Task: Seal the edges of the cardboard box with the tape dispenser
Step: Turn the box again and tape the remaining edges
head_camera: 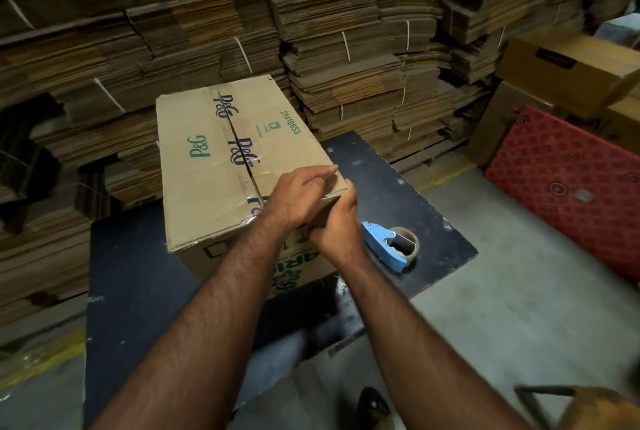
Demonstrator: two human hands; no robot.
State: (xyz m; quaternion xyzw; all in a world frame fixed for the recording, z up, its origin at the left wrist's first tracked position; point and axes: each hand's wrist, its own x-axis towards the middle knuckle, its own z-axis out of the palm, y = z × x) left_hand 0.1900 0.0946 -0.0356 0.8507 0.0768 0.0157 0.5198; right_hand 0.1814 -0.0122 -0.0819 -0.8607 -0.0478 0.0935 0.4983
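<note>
A closed brown cardboard box [207, 166] with green and blue print stands on a dark table [138, 277]. Clear printed tape runs along its top centre seam. My left hand [298, 192] lies flat on the box's top near its front right corner, fingers spread. My right hand [337, 222] presses against the side of that same corner, fingers bent around the edge. The blue tape dispenser [389, 248] with a brown tape roll lies on the table just right of my right hand, held by neither hand.
Tall stacks of flattened cardboard [346, 49] fill the wall behind the table. A red patterned board [568, 180] leans at the right, with brown boxes [561, 66] above it. Grey floor lies to the right. A wooden stool [588, 409] shows at the bottom right.
</note>
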